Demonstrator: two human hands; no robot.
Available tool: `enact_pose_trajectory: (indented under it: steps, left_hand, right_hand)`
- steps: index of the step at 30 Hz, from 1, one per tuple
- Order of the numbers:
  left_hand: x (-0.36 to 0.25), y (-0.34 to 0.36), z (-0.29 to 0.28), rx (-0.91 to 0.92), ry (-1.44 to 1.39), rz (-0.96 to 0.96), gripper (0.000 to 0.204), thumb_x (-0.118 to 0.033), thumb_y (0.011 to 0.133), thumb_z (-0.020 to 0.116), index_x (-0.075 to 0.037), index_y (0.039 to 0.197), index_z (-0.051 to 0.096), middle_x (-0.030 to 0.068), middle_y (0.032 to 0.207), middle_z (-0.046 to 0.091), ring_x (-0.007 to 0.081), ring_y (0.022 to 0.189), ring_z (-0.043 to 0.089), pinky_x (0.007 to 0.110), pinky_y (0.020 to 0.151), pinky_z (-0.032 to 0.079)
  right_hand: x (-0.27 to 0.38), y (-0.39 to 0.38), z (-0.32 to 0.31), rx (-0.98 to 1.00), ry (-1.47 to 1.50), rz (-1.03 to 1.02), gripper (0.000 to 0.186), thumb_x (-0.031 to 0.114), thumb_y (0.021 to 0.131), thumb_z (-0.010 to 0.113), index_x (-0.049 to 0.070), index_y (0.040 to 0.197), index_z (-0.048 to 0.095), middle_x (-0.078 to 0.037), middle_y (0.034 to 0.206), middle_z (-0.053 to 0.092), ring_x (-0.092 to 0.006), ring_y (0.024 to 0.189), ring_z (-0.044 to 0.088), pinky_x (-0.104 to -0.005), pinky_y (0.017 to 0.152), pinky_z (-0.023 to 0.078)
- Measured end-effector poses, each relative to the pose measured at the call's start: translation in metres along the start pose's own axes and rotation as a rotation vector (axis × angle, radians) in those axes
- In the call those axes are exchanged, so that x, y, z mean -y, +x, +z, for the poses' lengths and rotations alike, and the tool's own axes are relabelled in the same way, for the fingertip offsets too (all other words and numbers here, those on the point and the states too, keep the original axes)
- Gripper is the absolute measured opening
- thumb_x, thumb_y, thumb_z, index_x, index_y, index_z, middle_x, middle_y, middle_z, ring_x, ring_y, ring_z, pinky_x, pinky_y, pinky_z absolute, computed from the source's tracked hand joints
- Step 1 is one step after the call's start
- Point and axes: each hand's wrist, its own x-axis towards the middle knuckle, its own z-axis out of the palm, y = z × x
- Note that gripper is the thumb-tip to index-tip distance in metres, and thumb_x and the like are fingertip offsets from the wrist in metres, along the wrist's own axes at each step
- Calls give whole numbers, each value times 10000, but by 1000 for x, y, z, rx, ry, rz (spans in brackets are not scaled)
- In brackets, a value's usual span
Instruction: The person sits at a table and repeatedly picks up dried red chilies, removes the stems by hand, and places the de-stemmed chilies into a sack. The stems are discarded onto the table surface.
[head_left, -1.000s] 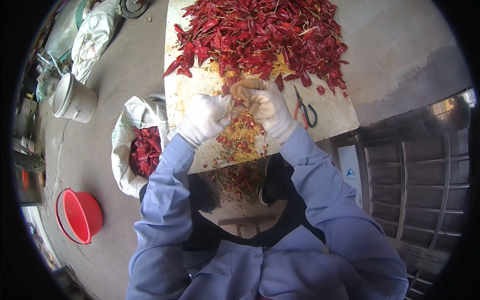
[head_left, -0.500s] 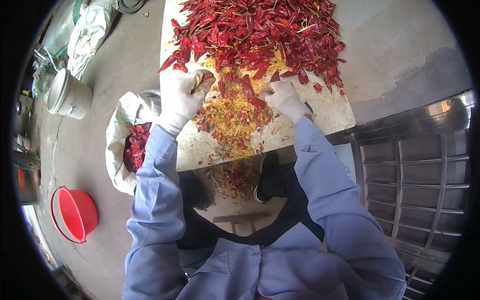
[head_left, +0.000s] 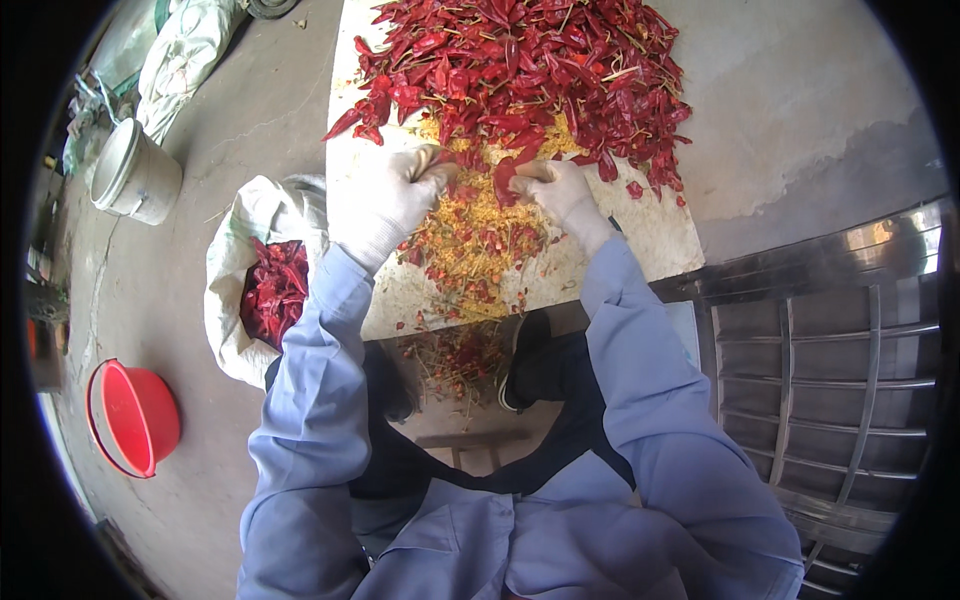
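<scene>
Both my hands wear white knit gloves over a pale board [head_left: 640,225] heaped with dried red chili peppers [head_left: 540,75]. My right hand [head_left: 565,195] is closed, thumb and fingers pinching one chili pepper [head_left: 505,182] at the near side of the heap. My left hand [head_left: 395,200] is also closed, its fingertips bunched close to a few red pods; what it grips is hidden. Between and below the hands spread yellow chili seeds [head_left: 470,235] mixed with red scraps and stems, reaching the board's near edge.
Left of the board stands an open white woven sack [head_left: 228,300] holding red chili pieces [head_left: 275,295]. Farther left are a red bucket [head_left: 145,415] and a whitish bucket [head_left: 140,180]. A metal-barred frame [head_left: 825,380] lies at right. Scraps and stems [head_left: 455,365] litter the floor between my feet.
My left hand has moved right, toward the middle of the board. The right hand has shifted slightly left and now pinches the chili pepper that lay among the seeds.
</scene>
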Motion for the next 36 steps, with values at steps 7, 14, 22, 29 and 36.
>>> enact_pose_trajectory:
  steps: [7,14,22,29,36]
  left_hand:
    - [-26,-7,24,106,-365,-243,237,-192,1029,632,-44,1197,709,15,850,716,56,610,621,214,521,505]
    - [-24,1,-13,-81,-371,-222,238,-210,1029,637,-1,1089,733,39,784,727,68,469,619,195,384,456]
    - [-15,-1,-28,-43,-1031,-163,352,-250,1041,624,67,1192,633,78,815,691,120,523,626,212,431,490]
    - [-1,3,-32,23,-1221,-122,428,-304,1043,612,78,1234,593,83,853,664,169,654,678,277,524,528]
    - [-17,3,-21,-56,-193,-82,183,-168,999,690,-19,1088,749,38,862,740,110,711,668,260,671,542]
  right_hand:
    - [39,-21,38,216,223,-91,182,-70,954,611,-76,1105,712,-114,961,746,-177,805,713,-310,724,590]
    - [8,22,2,-89,-630,-53,332,321,892,776,52,1088,770,-129,1012,778,-241,872,743,-358,800,574]
    - [-33,37,27,-31,-1117,56,456,513,825,743,82,971,762,-161,1030,752,-339,1045,701,-446,929,540]
    - [-35,34,27,-59,-1095,72,406,438,844,709,84,1038,756,-160,1048,750,-344,1051,700,-443,938,544]
    - [-8,24,7,91,-286,177,316,235,876,756,25,1108,708,-121,946,759,-253,796,740,-373,726,585]
